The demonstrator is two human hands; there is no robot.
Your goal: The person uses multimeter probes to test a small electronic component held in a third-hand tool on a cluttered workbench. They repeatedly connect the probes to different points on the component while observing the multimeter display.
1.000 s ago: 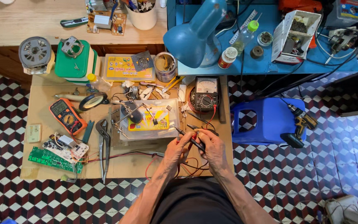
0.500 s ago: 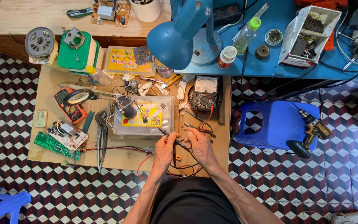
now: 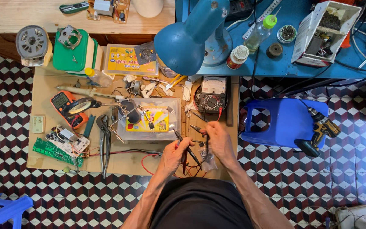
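the left hand [image 3: 175,153] is clenched around a dark test probe [image 3: 178,136] whose tip points up toward the clear plastic box [image 3: 149,119], while the right hand [image 3: 219,142] pinches a second probe [image 3: 207,144] hanging down between the two hands over the low worktop [image 3: 47,95]. just beyond the right hand sits an analog meter [image 3: 211,94], with pliers [image 3: 103,142] and a green circuit board [image 3: 55,151] well off to the left, and a blue lamp [image 3: 187,38] overhanging the far edge.

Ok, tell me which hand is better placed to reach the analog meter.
Right. The right hand sits directly below the analog meter, with only bench clutter between. The left hand is lower and further left, and would have to cross over.
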